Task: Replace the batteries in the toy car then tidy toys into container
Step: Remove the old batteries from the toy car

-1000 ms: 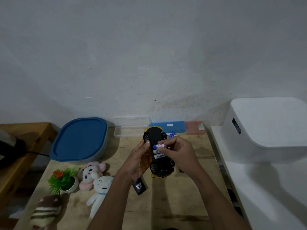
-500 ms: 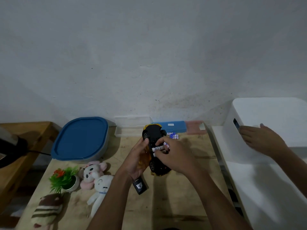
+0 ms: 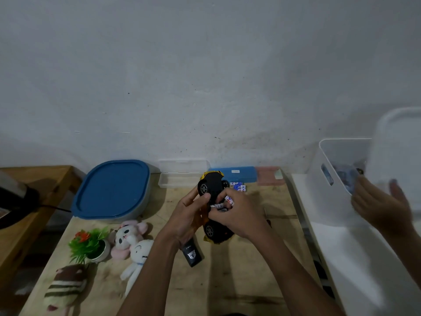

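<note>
The toy car [image 3: 213, 185], yellow with a black underside, is held upside down above the wooden table [image 3: 227, 281] in my left hand [image 3: 189, 215]. My right hand [image 3: 237, 210] pinches a white-and-blue battery [image 3: 224, 201] against the middle of the car's underside. Spare batteries [image 3: 239, 187] lie on the table just behind the car. A black piece with a logo [image 3: 192, 253] shows below my left wrist. On the white surface at the right stands the white container [image 3: 328, 179], open, with another person's hand [image 3: 378, 206] holding its lid [image 3: 401, 144] raised.
A blue-lidded tub [image 3: 111, 190] sits at the back left. Clear [image 3: 180, 176], blue [image 3: 237, 174] and pink [image 3: 268, 176] boxes line the wall. A potted plastic plant [image 3: 91, 242], a pink plush [image 3: 127, 236], a white plush [image 3: 139, 249] and a striped plush [image 3: 66, 286] lie at the front left.
Another person's hand reached the white container and lifted its lid, so it stands open. My right hand brought the battery down onto the car's underside.
</note>
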A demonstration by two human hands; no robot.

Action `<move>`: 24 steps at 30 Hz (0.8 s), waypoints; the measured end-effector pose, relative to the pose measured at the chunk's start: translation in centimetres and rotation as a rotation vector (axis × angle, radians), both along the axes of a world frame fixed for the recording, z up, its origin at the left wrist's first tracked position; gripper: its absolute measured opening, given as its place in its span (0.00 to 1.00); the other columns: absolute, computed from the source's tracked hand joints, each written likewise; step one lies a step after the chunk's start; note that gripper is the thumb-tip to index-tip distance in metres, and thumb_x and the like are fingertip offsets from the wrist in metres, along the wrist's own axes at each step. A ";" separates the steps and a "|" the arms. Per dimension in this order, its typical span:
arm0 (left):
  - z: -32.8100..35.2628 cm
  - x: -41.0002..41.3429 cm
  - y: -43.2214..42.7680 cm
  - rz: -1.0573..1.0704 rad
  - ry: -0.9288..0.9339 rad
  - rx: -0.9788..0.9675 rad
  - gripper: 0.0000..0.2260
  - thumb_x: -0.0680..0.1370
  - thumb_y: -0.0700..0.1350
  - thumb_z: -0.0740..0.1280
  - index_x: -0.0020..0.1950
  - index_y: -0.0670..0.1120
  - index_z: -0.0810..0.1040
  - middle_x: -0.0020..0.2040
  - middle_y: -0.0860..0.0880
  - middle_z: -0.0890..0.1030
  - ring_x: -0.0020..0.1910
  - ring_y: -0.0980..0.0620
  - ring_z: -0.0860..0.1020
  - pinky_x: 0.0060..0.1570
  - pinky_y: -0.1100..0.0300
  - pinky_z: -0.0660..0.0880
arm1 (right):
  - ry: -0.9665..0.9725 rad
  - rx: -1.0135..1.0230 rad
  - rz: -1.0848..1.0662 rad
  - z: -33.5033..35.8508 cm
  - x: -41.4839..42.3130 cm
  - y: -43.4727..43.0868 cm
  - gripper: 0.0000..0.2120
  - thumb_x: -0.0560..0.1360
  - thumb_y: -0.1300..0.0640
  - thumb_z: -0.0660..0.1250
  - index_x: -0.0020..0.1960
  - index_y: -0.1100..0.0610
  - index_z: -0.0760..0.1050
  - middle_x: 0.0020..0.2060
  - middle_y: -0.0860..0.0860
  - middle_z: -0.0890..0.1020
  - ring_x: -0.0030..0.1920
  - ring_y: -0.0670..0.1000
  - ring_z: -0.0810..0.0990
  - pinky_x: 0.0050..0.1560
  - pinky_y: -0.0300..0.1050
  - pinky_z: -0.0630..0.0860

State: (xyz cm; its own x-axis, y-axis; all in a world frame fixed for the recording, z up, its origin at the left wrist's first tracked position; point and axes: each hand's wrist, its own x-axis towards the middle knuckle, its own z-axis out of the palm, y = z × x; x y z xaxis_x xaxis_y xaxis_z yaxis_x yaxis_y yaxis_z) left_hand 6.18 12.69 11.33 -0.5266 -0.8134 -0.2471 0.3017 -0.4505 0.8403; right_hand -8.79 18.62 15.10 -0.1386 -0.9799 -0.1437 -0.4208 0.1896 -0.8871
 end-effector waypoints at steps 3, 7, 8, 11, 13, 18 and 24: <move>-0.2 -0.1 0.0 0.000 -0.013 -0.009 0.20 0.74 0.40 0.71 0.65 0.46 0.80 0.56 0.39 0.84 0.52 0.42 0.82 0.49 0.50 0.80 | -0.046 -0.006 0.008 -0.6 -0.1 0.3 0.13 0.63 0.50 0.73 0.43 0.48 0.72 0.37 0.47 0.81 0.39 0.44 0.81 0.37 0.40 0.79; -0.7 -0.2 -0.3 0.023 -0.020 -0.002 0.20 0.72 0.40 0.73 0.64 0.46 0.81 0.55 0.39 0.84 0.54 0.39 0.79 0.56 0.43 0.73 | -0.017 -0.056 -0.010 -1.0 -0.2 0.2 0.09 0.67 0.54 0.72 0.44 0.50 0.75 0.34 0.46 0.79 0.37 0.43 0.79 0.34 0.34 0.77; -0.8 -0.2 -0.3 0.029 -0.017 0.001 0.20 0.72 0.41 0.72 0.64 0.46 0.81 0.55 0.39 0.83 0.55 0.38 0.78 0.57 0.41 0.71 | -0.013 -0.072 -0.014 -0.9 -0.3 0.2 0.07 0.68 0.55 0.71 0.44 0.50 0.75 0.34 0.46 0.79 0.36 0.42 0.79 0.33 0.33 0.76; -0.8 -0.4 -0.2 0.023 0.028 0.010 0.22 0.71 0.44 0.76 0.64 0.44 0.80 0.58 0.38 0.82 0.56 0.38 0.78 0.58 0.43 0.75 | 0.038 -0.126 0.026 -1.0 -0.6 0.3 0.05 0.71 0.54 0.70 0.46 0.49 0.76 0.38 0.46 0.80 0.38 0.44 0.80 0.34 0.35 0.77; -0.5 -0.5 -0.1 0.016 0.067 0.015 0.28 0.67 0.47 0.81 0.65 0.42 0.80 0.60 0.37 0.81 0.56 0.39 0.80 0.56 0.45 0.78 | 0.095 -0.156 0.084 -1.2 -0.8 0.3 0.06 0.72 0.52 0.69 0.48 0.48 0.75 0.40 0.46 0.80 0.40 0.44 0.80 0.37 0.38 0.78; -0.6 -0.3 -0.1 0.011 0.099 0.039 0.31 0.67 0.49 0.80 0.67 0.41 0.78 0.62 0.36 0.80 0.57 0.40 0.81 0.54 0.47 0.80 | 0.156 -0.184 0.210 -2.0 -1.2 0.3 0.08 0.75 0.49 0.68 0.52 0.46 0.72 0.46 0.44 0.79 0.46 0.42 0.79 0.44 0.42 0.80; -1.0 -0.5 -0.1 0.011 0.040 0.024 0.22 0.77 0.47 0.71 0.69 0.42 0.75 0.63 0.35 0.79 0.60 0.39 0.79 0.61 0.44 0.76 | 0.219 -0.238 0.201 -2.4 -1.4 -0.7 0.09 0.80 0.44 0.60 0.51 0.50 0.72 0.42 0.47 0.78 0.41 0.44 0.76 0.39 0.42 0.73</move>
State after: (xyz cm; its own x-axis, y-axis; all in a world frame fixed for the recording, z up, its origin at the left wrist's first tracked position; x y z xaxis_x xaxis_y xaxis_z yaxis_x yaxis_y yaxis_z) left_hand 5.68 12.62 10.36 -0.5277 -0.8131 -0.2457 0.3394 -0.4670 0.8165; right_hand -10.21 17.93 12.66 0.0572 -0.9931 0.1028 -0.6134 -0.1162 -0.7812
